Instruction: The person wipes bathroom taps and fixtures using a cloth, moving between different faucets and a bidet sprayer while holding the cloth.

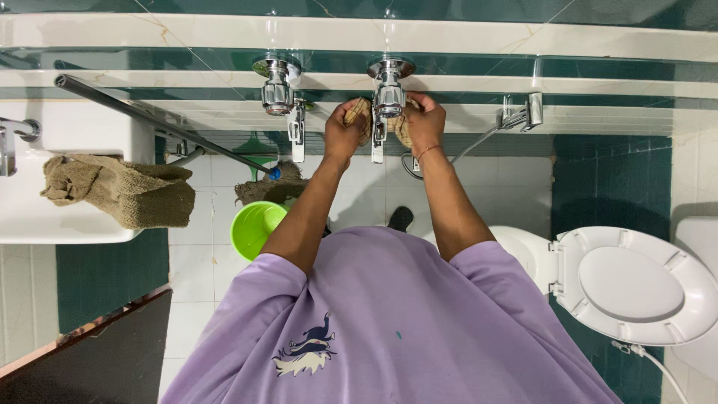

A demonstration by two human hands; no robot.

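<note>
1. The tap [389, 93] at upper centre of the frame is polished chrome metal, mirror-bright and smooth.
2. The second tap [277, 86], just left of it, has the same glossy chrome finish.
3. The scrub cloth [360, 114] pressed round the centre tap is coarse, tan, jute-like weave, matt and rough.
4. The sack cloth [120, 191] at left of the frame is the same rough burlap, loosely woven.
5. The basin [45, 217] beneath it looks like glazed white ceramic, smooth.
6. The wall tiles [613, 164] are glossy, dark green and white.
7. The bucket [256, 224] is shiny green plastic.
8. The toilet lid [636, 284] at right is smooth white plastic.
9. The shirt [389, 322] is soft, matt lilac cloth.
</note>
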